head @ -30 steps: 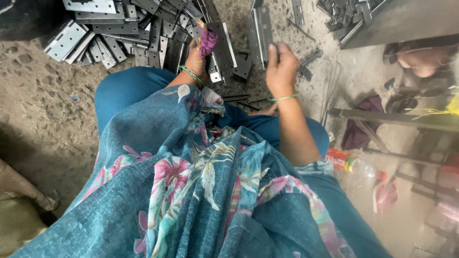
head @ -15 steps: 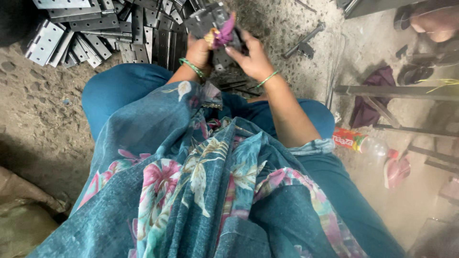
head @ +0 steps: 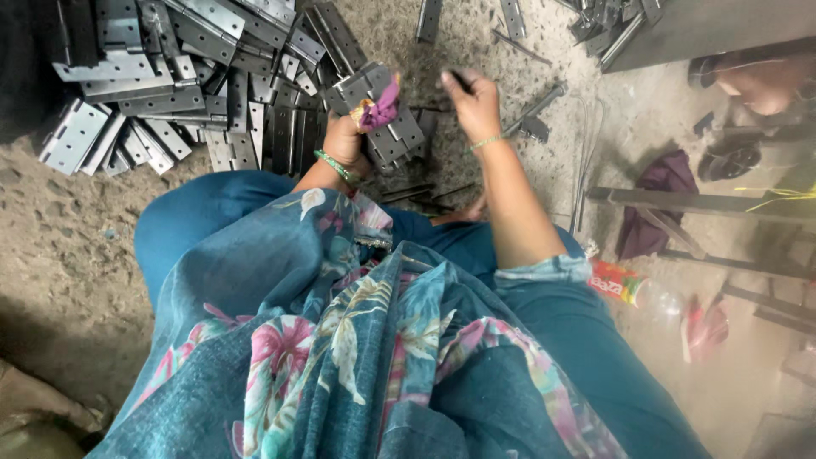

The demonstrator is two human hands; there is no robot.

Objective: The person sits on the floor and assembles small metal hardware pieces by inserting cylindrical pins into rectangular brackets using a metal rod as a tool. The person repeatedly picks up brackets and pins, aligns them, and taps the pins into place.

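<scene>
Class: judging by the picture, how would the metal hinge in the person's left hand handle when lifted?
The metal hinge looks like thick steel, so probably heavy for its size. Its leaves may swing. The left hand grips it with cloth, perhaps against sharp edges.

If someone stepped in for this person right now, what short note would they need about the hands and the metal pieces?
Left hand: grip closed around a grey metal hinge, with a pink-purple cloth scrap wrapped at the fingers.
Right hand: raised beside the hinge, pinching a small dark pin-like piece; too blurred to say more.
Hinge pile: on the dirt floor, ahead and to the left of the knees.
Done: one hinge picked up.
Left: pin not yet in the hinge; the pile lies untouched.
</scene>
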